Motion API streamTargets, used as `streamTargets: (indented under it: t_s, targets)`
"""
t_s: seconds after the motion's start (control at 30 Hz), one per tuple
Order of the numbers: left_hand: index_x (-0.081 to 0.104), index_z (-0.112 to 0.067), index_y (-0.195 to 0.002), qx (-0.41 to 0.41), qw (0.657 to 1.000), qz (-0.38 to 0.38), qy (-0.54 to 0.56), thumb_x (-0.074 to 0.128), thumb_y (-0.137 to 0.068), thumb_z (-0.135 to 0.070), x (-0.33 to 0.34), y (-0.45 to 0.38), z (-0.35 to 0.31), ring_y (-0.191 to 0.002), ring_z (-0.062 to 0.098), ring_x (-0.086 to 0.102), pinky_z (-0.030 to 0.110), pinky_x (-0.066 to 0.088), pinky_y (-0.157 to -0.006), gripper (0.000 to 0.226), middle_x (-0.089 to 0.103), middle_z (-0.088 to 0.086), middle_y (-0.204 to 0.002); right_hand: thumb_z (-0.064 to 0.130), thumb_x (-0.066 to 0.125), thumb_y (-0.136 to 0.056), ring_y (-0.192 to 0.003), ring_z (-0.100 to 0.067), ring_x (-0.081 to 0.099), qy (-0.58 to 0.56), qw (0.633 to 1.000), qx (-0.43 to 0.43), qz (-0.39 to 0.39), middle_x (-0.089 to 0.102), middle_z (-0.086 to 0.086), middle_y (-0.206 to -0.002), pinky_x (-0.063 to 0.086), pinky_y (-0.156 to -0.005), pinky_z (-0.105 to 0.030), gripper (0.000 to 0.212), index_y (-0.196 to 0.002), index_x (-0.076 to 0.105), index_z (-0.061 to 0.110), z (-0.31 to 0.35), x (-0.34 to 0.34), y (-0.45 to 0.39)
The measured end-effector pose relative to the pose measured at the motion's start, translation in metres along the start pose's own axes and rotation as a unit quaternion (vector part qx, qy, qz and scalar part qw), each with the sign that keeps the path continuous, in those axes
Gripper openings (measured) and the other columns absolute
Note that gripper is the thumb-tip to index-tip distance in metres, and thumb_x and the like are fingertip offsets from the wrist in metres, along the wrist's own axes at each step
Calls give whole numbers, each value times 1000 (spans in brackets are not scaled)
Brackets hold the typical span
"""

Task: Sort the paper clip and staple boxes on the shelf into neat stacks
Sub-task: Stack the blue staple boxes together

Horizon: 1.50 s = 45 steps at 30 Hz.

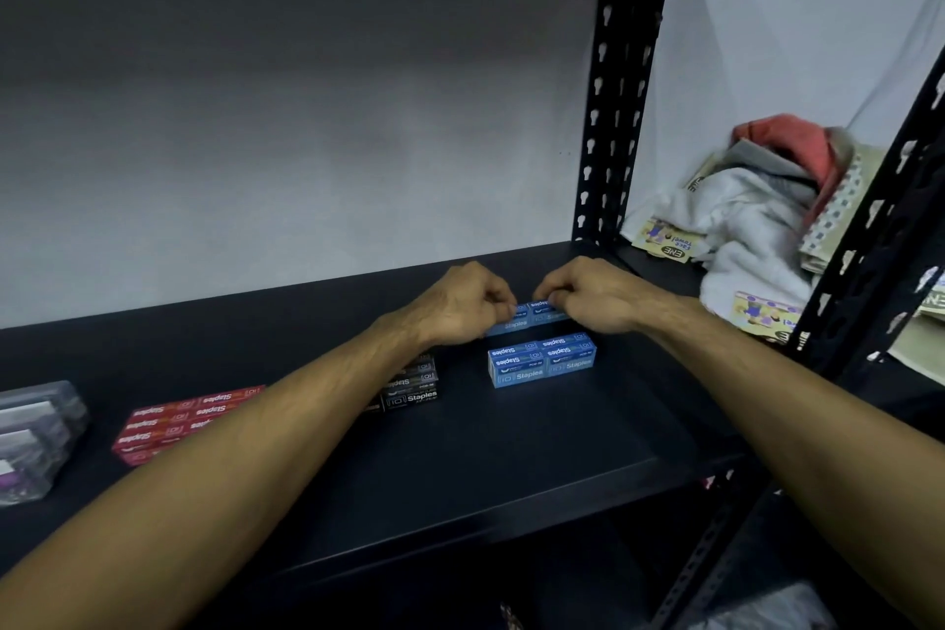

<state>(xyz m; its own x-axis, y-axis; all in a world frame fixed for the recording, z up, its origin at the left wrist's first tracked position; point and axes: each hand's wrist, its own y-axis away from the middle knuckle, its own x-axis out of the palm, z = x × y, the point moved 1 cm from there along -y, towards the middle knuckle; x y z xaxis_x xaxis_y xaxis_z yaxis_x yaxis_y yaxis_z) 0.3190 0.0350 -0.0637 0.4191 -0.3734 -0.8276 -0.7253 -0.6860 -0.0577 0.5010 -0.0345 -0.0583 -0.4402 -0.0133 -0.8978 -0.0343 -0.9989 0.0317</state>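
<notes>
1. A person stands at a dark shelf (537,445), both bare forearms stretched forward over it.
2. The left hand (455,304) and the right hand (593,294) meet at the back of the shelf, close together but not quite touching each other.
3. Between them sits a rear row of blue staple boxes (529,317); the fingers of both hands are curled and pinched onto its top edge, left hand at the left end, right hand at the right end.
4. Just in front of that row, apart from the hands, stands a second group of blue staple boxes (542,359), two side by side and squared up, their "Staples" labels facing the person.
5. To the left, partly hidden beneath the left wrist, is a stack of black staple boxes (411,386).
6. Further left, lying flat on the shelf, is a block of red staple boxes (179,417), arranged in rows.
7. At the far left edge sit clear plastic boxes (36,435), stacked; I cannot make out their contents.
8. A black slotted upright (613,92) rises behind the right hand.
9. Beyond it, on the neighbouring shelf, lies a heap of folded towels and cloths (757,215), white, grey and red.
</notes>
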Motion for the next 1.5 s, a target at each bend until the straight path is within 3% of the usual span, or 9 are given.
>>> streamTargets:
  t_s: [0.13, 0.23, 0.43, 0.77, 0.93, 1.03, 1.13, 1.3, 1.5]
  targets:
    - [73, -14, -103, -6, 1000, 26, 1, 58, -96, -17, -2, 8, -1, -63, 12, 66, 14, 47, -50, 18, 69, -7, -75, 19, 48, -97, -96, -8, 61, 7, 1000, -5, 9, 67, 12, -98, 44, -85, -27, 28, -102, 72, 33, 7, 1, 5]
    - [72, -11, -107, -6, 999, 50, 6, 54, -97, -15, -2, 13, 0, -61, 11, 66, 23, 53, -53, 21, 73, 3, -84, 18, 49, -95, -96, -6, 60, 10, 1000, -2, 27, 67, 14, -98, 44, -88, -27, 28, -97, 71, 35, 11, 1, 10]
    - [72, -13, -106, -6, 997, 70, 14, 54, -97, -14, -2, 21, -3, -62, 11, 66, 23, 51, -53, 21, 75, 5, -94, 16, 49, -90, -96, -7, 63, 32, 999, -3, 42, 70, 12, -98, 50, -90, -30, 30, -89, 71, 35, 16, -1, 19]
    - [73, -15, -104, 6, 996, 84, 25, 53, -98, -14, 1, 23, -3, -59, 11, 65, 23, 50, -52, 21, 71, -5, -83, 15, 47, -89, -94, -6, 62, 39, 998, 7, 58, 69, 14, -94, 52, -89, -33, 32, -81, 69, 37, 18, 0, 27]
    - [71, -21, -93, 6, 996, 85, 39, 51, -101, -34, 0, 27, -6, -61, 11, 65, 26, 50, -53, 25, 72, 2, -82, 29, 51, -86, -100, -10, 60, 22, 996, 20, 79, 67, 13, -104, 49, -92, -35, 22, -95, 69, 40, 23, -4, 34]
    - [69, -24, -108, -2, 995, 93, 25, 57, -93, -51, -1, 31, -8, -64, 10, 66, 25, 53, -57, 34, 73, -2, -88, 40, 61, -79, -106, -12, 58, 43, 992, 28, 114, 62, 10, -117, 47, -96, -37, 45, -124, 59, 38, 24, -8, 40]
    - [68, -24, -115, 4, 994, 112, 10, 71, -83, -51, -1, 33, -8, -69, 11, 67, 25, 54, -61, 42, 73, 0, -95, 41, 74, -70, -95, -11, 60, 79, 989, 27, 125, 62, 10, -111, 52, -87, -35, 59, -126, 53, 38, 24, -6, 42]
    - [70, -24, -111, 28, 994, 93, -56, 77, -78, -42, 1, 35, -12, -85, 8, 66, 30, 55, -81, 38, 70, -9, -95, 28, 78, -72, -83, -10, 60, 91, 990, 14, 110, 63, 8, -98, 48, -69, -30, 44, -110, 58, 37, 22, 2, 39]
    - [71, -22, -107, 28, 994, 89, -58, 79, -78, -40, -1, 34, -13, -81, 9, 68, 32, 57, -79, 35, 72, -8, -91, 26, 78, -74, -80, -9, 58, 94, 990, 1, 104, 62, 9, -95, 45, -67, -29, 41, -112, 62, 32, 25, 2, 38]
